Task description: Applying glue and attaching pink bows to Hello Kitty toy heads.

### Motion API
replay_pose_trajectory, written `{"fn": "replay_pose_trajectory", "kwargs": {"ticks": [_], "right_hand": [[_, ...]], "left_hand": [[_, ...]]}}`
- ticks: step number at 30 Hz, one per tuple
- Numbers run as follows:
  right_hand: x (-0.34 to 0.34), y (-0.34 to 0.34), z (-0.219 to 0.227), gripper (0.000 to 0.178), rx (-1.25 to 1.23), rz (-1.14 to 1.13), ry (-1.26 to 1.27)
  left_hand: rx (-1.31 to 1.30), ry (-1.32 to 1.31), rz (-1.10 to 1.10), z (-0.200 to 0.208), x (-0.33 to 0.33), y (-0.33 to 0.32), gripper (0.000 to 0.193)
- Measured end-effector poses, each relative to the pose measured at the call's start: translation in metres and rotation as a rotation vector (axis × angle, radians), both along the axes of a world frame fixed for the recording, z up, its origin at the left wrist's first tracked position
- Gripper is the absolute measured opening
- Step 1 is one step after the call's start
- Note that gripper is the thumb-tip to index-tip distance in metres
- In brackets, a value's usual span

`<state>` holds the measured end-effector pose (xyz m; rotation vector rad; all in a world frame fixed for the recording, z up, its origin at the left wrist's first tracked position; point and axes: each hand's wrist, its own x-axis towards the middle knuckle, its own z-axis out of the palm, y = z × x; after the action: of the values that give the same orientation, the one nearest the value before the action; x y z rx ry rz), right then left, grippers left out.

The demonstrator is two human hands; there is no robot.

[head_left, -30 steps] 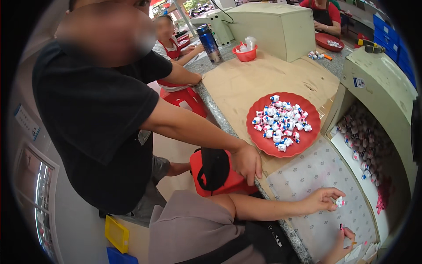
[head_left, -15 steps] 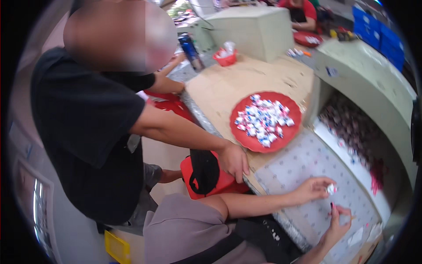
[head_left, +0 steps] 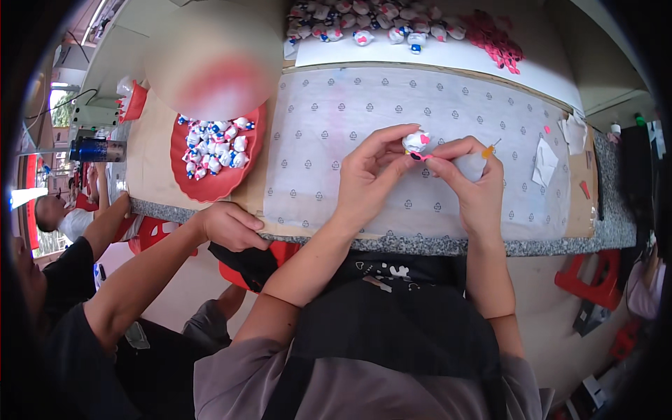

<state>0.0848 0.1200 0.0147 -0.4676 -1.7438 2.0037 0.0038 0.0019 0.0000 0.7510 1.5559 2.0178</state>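
Note:
My left hand (head_left: 378, 168) pinches a small white figurine (head_left: 414, 142) with a pink bow, held upright over the work sheet (head_left: 315, 182). Close against it, my right hand (head_left: 479, 182) grips a small pink piece (head_left: 424, 157) with a dark end between thumb and forefinger. The piece meets the figurine's lower side, though the fingers partly hide where they touch. A thin pin tool (head_left: 488, 152) with an orange grip is also tucked among my right fingers, its metal tip pointing up and away.
A red scalloped plate (head_left: 255, 157) of similar figurines lies to the left. Along the back shelf sit piled figurines (head_left: 364, 36) and pink pieces (head_left: 493, 42). White paper scraps (head_left: 544, 162) lie at right. Another person's hand (head_left: 234, 225) rests on the table edge at left.
The view has swung round to face the work sheet squarely. My hands, apart before, have come together, bringing the pink piece up to the figurine. The other person's hand stays at the table edge.

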Motion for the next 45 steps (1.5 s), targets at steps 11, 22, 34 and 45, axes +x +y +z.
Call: {"fn": "replay_pose_trajectory", "kwargs": {"ticks": [11,22,34,45], "right_hand": [[-0.0005,-0.0051,-0.0026,0.007,0.087,-0.025,0.043],[-0.0002,-0.0025,-0.0005,0.028,0.126,0.091,0.047],[0.0021,-0.0045,-0.0035,0.024,0.050,0.082,0.031],[0.0022,-0.0056,-0.0057,0.022,0.191,0.049,0.109]], "left_hand": [[0.072,-0.077,-0.027,0.0013,0.0031,-0.0027,0.028],[0.132,-0.096,-0.076,0.0010,0.0022,-0.0053,0.025],[0.087,0.012,-0.082,-0.0004,0.0007,-0.0069,0.024],[0.076,0.015,-0.060,-0.0008,0.0004,-0.0067,0.020]]}}
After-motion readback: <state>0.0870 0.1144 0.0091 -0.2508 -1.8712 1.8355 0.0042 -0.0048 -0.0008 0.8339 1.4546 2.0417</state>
